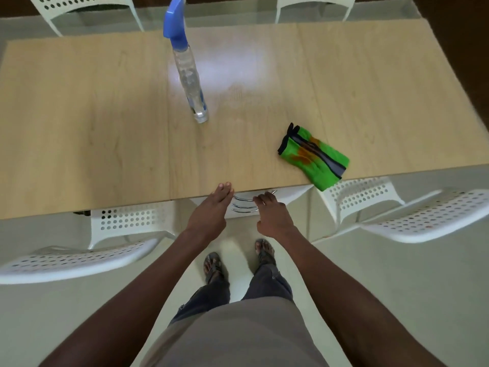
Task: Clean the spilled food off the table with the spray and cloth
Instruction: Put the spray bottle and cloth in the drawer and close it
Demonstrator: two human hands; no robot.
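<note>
A folded green cloth (pixel 315 157), stained orange-brown, lies at the near edge of the wooden surface (pixel 105 128), one corner hanging over. A clear spray bottle (pixel 189 75) with a blue trigger head stands upright near the middle, well apart from the cloth. The left hand (pixel 211 210), fingers straight, touches the near edge; the right hand (pixel 272 213) hovers just off it, fingers loosely curled, holding nothing. White perforated chairs (pixel 412 207) flank the person.

A single head-worn wide-angle camera looks steeply down from above the table's (pixel 105 123) near edge, facing across it.
</note>
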